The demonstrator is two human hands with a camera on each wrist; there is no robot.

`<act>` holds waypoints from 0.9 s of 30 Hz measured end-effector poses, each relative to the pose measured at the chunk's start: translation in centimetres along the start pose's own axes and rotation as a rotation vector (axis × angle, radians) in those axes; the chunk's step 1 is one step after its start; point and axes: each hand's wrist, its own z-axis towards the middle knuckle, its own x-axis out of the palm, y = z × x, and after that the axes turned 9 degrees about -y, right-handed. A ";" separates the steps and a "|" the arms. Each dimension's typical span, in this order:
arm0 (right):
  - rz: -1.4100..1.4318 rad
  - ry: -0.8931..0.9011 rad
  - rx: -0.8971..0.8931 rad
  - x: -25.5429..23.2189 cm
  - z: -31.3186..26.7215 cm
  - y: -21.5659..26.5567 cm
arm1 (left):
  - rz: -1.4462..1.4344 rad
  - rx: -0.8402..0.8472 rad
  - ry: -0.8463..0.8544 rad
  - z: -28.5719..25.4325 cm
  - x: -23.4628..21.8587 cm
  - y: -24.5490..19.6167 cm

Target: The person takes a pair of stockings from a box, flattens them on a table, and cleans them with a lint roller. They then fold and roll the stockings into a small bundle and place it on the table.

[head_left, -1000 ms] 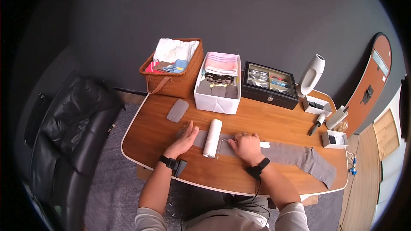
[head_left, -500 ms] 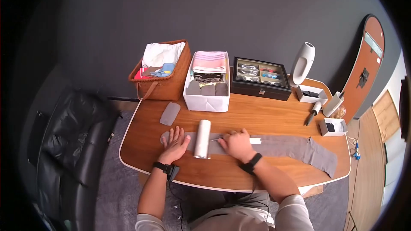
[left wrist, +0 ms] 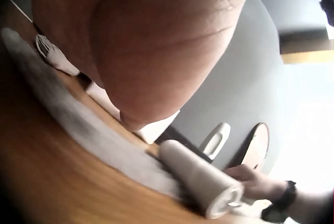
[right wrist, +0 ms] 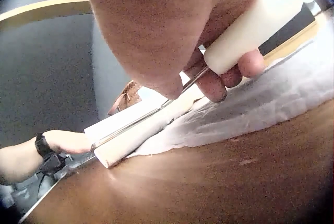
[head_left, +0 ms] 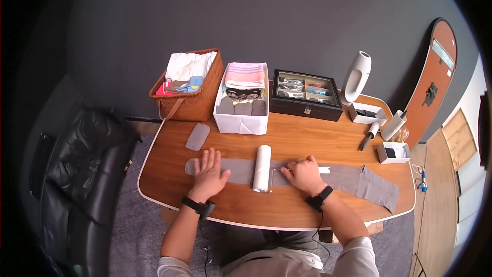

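Observation:
A long grey sock (head_left: pixel 238 171) lies stretched across the wooden table, its right end bent toward the front edge. My left hand (head_left: pixel 206 177) rests over its left end with fingers spread. On the sock, between my hands, is the white roll of a lint roller (head_left: pixel 262 168). My right hand (head_left: pixel 306 175) grips the lint roller's white handle (right wrist: pixel 245 41), its fingers curled underneath in the right wrist view. A thin metal rod joins handle and roll. Behind my left hand lies a grey folded sock (head_left: pixel 198 137).
Along the back stand a brown woven basket (head_left: pixel 192 106) of clothes, a white box (head_left: pixel 241 124) of folded textiles and a black glasses case (head_left: pixel 306 110). To the right are a white looped appliance (head_left: pixel 356 79), small white trays (head_left: pixel 393 153) and a black-handled roller (head_left: pixel 370 136).
My left hand has turned from edge-on to palm down, spread over the sock's left end. In the last half second the lint roller, in my right hand, has moved right along the sock.

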 end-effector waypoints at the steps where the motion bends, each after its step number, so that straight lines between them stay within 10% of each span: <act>1: 0.009 -0.006 -0.002 0.3 0.1 0.4 | -0.107 0.036 0.026 0.2 -0.1 -1.5; 5: 0.016 -0.020 -0.010 0.8 0.8 1.4 | -0.481 0.002 0.213 0.7 1.4 -5.7; 17: -0.082 -0.048 0.114 -4.0 -4.0 -6.1 | -0.085 -0.065 0.130 0.0 2.2 -1.7; 27: -0.008 -0.098 0.078 -0.4 -1.5 -1.9 | -0.059 -0.057 0.068 -0.4 2.2 0.0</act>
